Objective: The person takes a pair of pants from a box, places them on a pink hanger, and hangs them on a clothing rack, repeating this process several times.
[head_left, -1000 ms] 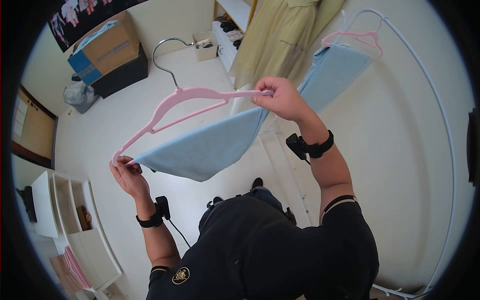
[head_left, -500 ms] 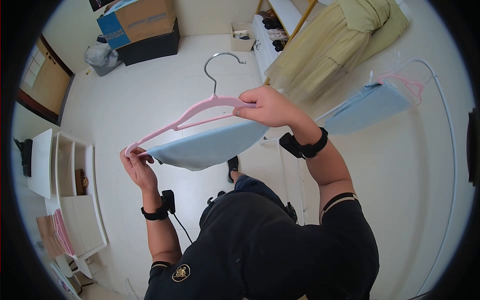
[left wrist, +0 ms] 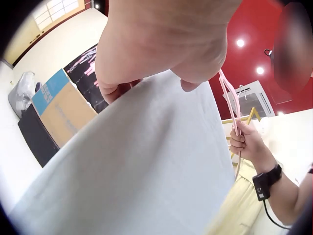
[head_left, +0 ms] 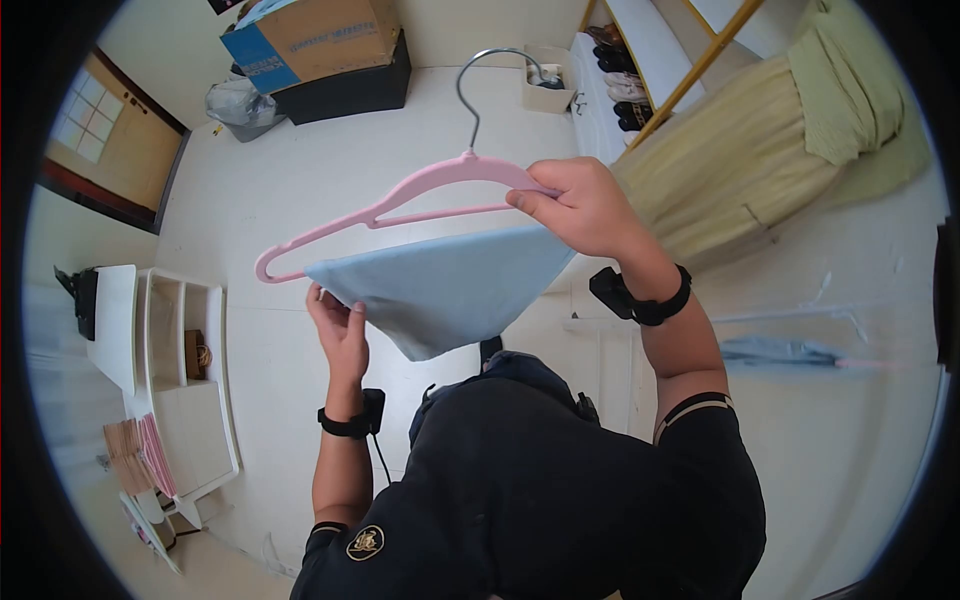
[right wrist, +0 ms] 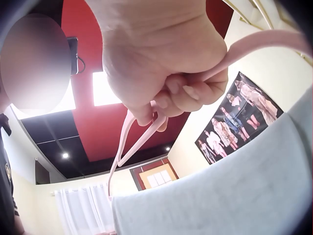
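Note:
My right hand (head_left: 585,205) grips the right arm of a pink clothes hanger (head_left: 440,172) with a metal hook. In the right wrist view, the curled fingers (right wrist: 183,98) wrap around the pink plastic. A light blue cloth garment (head_left: 440,280) hangs folded over the hanger's lower bar, its bottom corner pointing down. My left hand (head_left: 342,335) is at the garment's left edge, below the hanger's free end, with thumb and fingers spread apart. In the left wrist view, the blue cloth (left wrist: 142,152) runs up to that hand, its fingers at the edge and thumb over the near face.
A second light blue garment (head_left: 780,350) hangs blurred at the right. A yellow-green dress (head_left: 750,160) is beside a shoe shelf (head_left: 620,80). Cardboard box (head_left: 315,45) sits on a black box (head_left: 345,90) at the back. White shelving unit (head_left: 190,350) stands at the left, near several stacked hangers (head_left: 155,455).
The left hand has let go of the hanger's end and moved to the garment's edge. The view has turned right; the right hand has shifted inward along the hanger.

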The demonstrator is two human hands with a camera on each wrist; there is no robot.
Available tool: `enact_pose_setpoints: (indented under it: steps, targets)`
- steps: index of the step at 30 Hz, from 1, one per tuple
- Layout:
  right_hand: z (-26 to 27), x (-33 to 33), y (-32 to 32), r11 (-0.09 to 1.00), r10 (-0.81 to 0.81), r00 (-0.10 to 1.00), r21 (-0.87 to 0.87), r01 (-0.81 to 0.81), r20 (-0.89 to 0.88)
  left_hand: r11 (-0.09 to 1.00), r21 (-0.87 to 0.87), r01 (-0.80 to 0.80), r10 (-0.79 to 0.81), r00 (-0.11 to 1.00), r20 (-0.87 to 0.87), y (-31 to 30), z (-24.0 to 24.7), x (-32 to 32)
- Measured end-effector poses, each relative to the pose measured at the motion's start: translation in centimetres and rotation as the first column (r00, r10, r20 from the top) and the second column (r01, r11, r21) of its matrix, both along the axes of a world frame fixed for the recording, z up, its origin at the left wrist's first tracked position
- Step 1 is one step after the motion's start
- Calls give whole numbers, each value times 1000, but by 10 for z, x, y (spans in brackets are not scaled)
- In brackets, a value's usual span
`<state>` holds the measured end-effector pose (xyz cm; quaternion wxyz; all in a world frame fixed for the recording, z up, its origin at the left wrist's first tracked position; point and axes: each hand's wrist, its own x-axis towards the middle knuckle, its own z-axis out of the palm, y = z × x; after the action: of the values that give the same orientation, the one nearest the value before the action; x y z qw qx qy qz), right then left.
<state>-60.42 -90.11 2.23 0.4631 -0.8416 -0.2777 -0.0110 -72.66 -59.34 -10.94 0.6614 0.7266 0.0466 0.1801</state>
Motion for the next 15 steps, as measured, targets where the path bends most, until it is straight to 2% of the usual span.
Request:
enact_pose_setpoints:
  steps: [1,3,5,9,13,15]
  targets:
    - [1,15,-1,1000,-6,1000,-2,6,-7,1000,-12,14,-15,998,-58,-3,1,11]
    - [4,40,3,1000,0,1000,-9,0,-15,999,21,38,-36,997,-69,-8,2,33]
    - [4,61,5,998,30,1000,54,-31,3,1000,-28,-9,7,998,-66,-15,6,52]
    - [7,102,11,998,34,999,45,-35,15,992,-83,-100,98,995,-28,-10,6,96]
    - [2,143,27,996,18,1000,89,-19,9,993,-69,-97,93,994,-49,10,8,141]
    - [-5,166,36,996,8,1000,83,-9,16,999,-11,-42,41,997,-67,15,11,166]
